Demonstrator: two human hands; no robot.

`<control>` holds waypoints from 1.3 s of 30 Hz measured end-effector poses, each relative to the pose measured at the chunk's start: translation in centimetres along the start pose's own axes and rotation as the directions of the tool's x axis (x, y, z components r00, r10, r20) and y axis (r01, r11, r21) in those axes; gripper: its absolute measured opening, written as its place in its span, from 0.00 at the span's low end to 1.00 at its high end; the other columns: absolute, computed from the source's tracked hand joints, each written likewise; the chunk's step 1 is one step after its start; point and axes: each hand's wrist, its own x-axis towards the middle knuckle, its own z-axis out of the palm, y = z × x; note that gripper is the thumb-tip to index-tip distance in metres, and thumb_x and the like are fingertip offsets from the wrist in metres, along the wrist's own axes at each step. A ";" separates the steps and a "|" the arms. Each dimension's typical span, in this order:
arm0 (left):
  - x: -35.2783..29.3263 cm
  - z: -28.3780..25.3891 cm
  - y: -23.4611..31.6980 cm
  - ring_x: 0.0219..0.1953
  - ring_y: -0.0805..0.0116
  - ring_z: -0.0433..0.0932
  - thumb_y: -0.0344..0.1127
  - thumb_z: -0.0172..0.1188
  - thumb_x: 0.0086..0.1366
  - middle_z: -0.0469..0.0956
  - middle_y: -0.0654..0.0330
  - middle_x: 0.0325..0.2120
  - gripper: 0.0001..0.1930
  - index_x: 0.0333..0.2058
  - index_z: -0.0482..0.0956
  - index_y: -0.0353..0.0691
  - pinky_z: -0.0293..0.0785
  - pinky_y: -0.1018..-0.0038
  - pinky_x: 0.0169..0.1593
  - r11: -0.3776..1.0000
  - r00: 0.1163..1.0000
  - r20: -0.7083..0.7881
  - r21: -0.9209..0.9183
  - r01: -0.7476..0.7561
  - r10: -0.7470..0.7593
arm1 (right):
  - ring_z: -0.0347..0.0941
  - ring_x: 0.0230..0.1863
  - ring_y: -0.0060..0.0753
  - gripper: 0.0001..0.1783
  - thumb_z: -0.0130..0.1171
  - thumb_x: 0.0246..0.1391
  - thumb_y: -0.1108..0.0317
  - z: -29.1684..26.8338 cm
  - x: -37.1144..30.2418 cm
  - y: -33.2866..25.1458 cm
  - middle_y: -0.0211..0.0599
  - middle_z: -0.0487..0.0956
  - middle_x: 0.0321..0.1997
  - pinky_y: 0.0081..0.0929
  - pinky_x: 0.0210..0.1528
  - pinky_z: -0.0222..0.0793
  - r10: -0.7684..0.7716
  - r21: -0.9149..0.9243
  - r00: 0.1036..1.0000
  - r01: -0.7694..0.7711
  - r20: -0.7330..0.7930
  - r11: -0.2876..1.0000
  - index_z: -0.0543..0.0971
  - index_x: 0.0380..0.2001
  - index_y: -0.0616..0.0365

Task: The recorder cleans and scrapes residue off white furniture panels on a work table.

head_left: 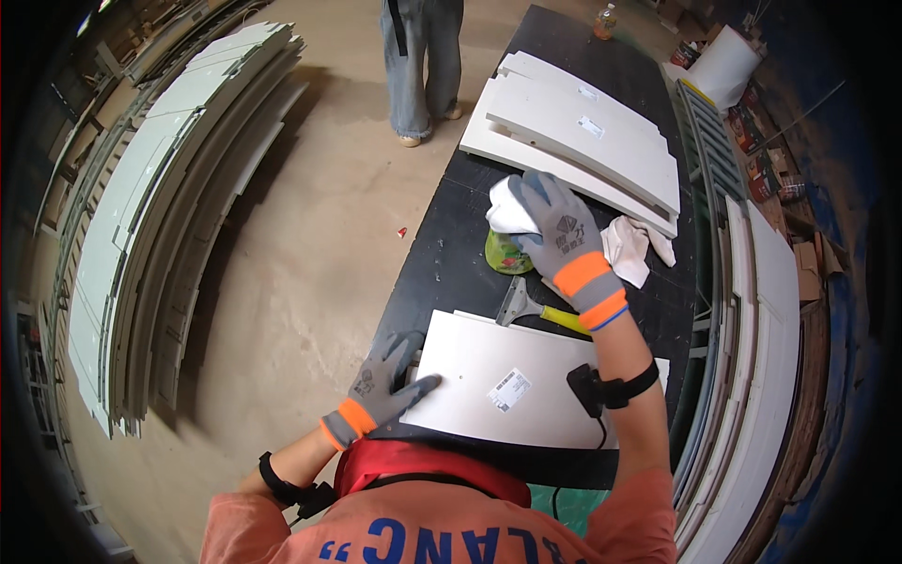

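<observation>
My right hand [561, 226], in a grey and orange work glove, is closed on a folded white cloth [510, 209]. Directly below the cloth, a green container [505, 256] shows in part; the cloth and glove hide its top. My left hand [383, 381], gloved alike, rests at the left edge of a white panel [460, 351] with its thumb on top and its fingers apart along the edge. That panel lies on another one and bears a printed label [508, 389]. Across its far edge lies a scraper [519, 304] with a metal head and a yellow handle.
Behind my right hand, more white panels [583, 127] lie stacked on the black table [451, 221]. A crumpled whitish rag [631, 247] is at right, a bottle [604, 23] at the far end. Tall panel stacks [155, 202] stand left. A person [420, 66] stands beyond the table.
</observation>
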 end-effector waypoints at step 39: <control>3.8 0.3 9.1 0.38 0.66 0.81 0.35 0.54 0.67 0.82 0.51 0.39 0.18 0.50 0.77 0.29 0.75 0.71 0.48 0.699 0.677 0.198 -0.330 -0.635 0.709 | 0.60 0.68 0.33 0.38 0.52 0.64 0.52 8.3 -25.9 -7.7 0.44 0.63 0.68 0.31 0.70 0.53 0.387 0.921 0.918 -0.075 -0.086 0.382 0.55 0.69 0.60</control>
